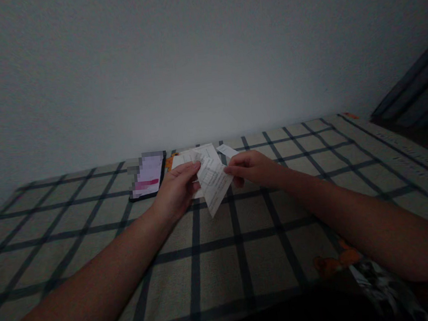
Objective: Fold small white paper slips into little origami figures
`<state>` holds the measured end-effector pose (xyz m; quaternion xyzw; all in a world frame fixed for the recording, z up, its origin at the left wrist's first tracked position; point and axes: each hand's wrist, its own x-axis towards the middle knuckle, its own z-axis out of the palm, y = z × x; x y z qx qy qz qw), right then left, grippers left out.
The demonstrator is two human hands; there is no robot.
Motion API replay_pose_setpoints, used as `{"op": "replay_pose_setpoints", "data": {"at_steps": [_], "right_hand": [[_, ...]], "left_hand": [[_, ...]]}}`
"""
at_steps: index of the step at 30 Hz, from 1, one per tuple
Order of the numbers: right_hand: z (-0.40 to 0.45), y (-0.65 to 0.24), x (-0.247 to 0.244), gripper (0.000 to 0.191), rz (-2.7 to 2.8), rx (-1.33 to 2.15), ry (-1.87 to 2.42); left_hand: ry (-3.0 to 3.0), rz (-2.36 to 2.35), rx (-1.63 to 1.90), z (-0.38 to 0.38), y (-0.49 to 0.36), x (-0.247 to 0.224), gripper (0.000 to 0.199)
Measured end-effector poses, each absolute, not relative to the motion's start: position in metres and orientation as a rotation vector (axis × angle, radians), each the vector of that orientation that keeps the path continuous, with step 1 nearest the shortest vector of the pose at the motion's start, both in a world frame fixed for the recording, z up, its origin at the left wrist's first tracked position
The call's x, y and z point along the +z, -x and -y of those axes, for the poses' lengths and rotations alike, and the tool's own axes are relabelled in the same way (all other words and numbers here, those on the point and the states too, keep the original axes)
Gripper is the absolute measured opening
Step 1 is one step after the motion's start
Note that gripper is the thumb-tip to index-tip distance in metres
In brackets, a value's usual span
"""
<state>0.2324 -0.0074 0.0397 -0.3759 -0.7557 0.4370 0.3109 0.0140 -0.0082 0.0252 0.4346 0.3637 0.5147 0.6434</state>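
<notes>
Between my two hands is a printed sheet of paper (213, 183), tilted with one corner pointing down toward me. My left hand (178, 184) pinches its left edge, thumb on top. On the right edge, the thumb and fingers of my right hand (250, 168) are closed on the same sheet. Behind it lies another white paper (209, 150), partly hidden by the held sheet and my left hand. A small white slip (227, 150) shows just beyond my right hand. The print is too small and dim to read.
A phone (149, 174) with a lit, partly blurred screen lies left of my left hand. Everything rests on a checked cloth (216, 261) with dark stripes. A pale wall (204, 60) rises behind, and dark striped fabric (414, 80) hangs at the right.
</notes>
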Motion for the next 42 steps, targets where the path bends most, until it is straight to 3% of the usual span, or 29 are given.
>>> {"op": "replay_pose_setpoints", "data": {"at_steps": [42], "right_hand": [[0.0053, -0.2332, 0.0303, 0.033, 2.068, 1.166, 0.946]], "left_hand": [[-1.075, -0.977, 1.531, 0.0053, -0.0150, 0.0236, 0.017]]}}
